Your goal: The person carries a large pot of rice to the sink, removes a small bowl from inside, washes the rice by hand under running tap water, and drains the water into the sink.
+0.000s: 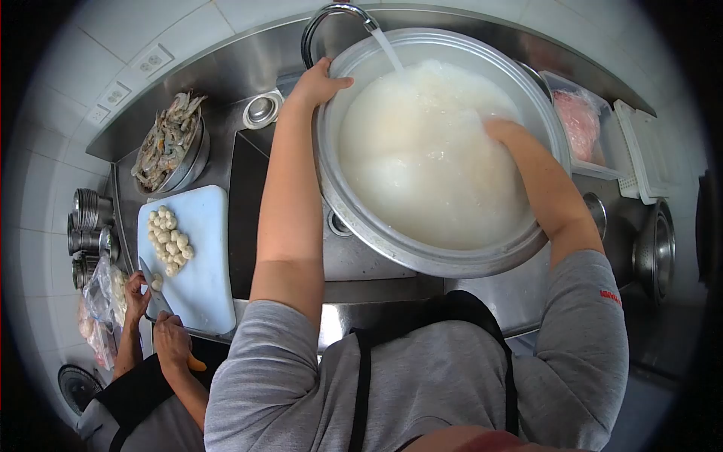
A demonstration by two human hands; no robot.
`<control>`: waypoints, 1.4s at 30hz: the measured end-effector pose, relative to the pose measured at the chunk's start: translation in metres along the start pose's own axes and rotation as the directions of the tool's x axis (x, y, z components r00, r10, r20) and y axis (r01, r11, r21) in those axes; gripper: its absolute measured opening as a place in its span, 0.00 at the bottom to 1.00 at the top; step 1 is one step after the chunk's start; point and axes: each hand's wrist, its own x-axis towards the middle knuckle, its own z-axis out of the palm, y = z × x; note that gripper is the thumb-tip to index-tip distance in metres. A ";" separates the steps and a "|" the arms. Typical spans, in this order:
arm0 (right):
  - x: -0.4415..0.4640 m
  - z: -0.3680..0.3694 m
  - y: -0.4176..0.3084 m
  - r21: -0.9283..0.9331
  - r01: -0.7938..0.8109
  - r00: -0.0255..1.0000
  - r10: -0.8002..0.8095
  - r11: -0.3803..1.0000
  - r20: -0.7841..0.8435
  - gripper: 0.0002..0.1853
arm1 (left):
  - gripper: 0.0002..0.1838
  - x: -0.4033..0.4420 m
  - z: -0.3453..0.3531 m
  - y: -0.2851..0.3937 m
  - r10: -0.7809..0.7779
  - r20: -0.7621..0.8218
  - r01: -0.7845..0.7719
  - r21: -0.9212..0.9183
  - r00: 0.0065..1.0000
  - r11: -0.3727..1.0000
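Note:
A large metal basin (pixel 557 135) full of cloudy, milky water (pixel 437 173) stands over the sink. From the curved faucet (pixel 369 24) a stream of water runs into it. My left hand (pixel 320 83) grips the basin's upper left rim, thumb over the inside. On the other side, my right hand (pixel 498 128) dips into the water; its fingers are hidden below the surface. Whatever lies under the water cannot be made out.
At left, a co-worker's hands (pixel 172 340) use a knife (pixel 157 295) on small pale round pieces (pixel 170 239) on a cutting board (pixel 203 256). Behind it sits a bowl of shrimp (pixel 167 143). A container with pink bagged food (pixel 578 124) is at right.

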 end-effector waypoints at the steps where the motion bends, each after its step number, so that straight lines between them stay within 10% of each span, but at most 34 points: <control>1: 0.004 0.000 0.001 -0.007 -0.029 1.000 0.029 1.000 -0.002 0.18 | 0.43 -0.002 -0.001 0.003 -0.069 0.012 0.069 0.024 0.998 0.997; 8: 0.024 0.001 0.011 0.011 0.093 0.987 -0.090 0.996 -0.133 0.16 | 0.45 -0.015 0.001 0.020 -0.116 -0.131 0.136 0.153 0.985 0.979; 11: 0.034 0.006 0.019 0.116 0.237 0.885 -0.165 0.965 -0.434 0.16 | 0.45 -0.019 0.004 0.025 -0.127 -0.139 0.155 0.213 0.982 0.965; 13: 0.035 -0.010 0.022 0.087 0.151 0.975 -0.134 0.985 -0.179 0.16 | 0.42 -0.019 0.009 0.024 -0.107 -0.197 0.157 0.257 0.974 0.954; 42: -0.082 -0.020 -0.184 -0.133 0.423 0.906 -0.419 0.896 0.056 0.26 | 0.32 -0.026 0.018 0.036 -0.207 -0.242 0.291 0.402 0.948 0.868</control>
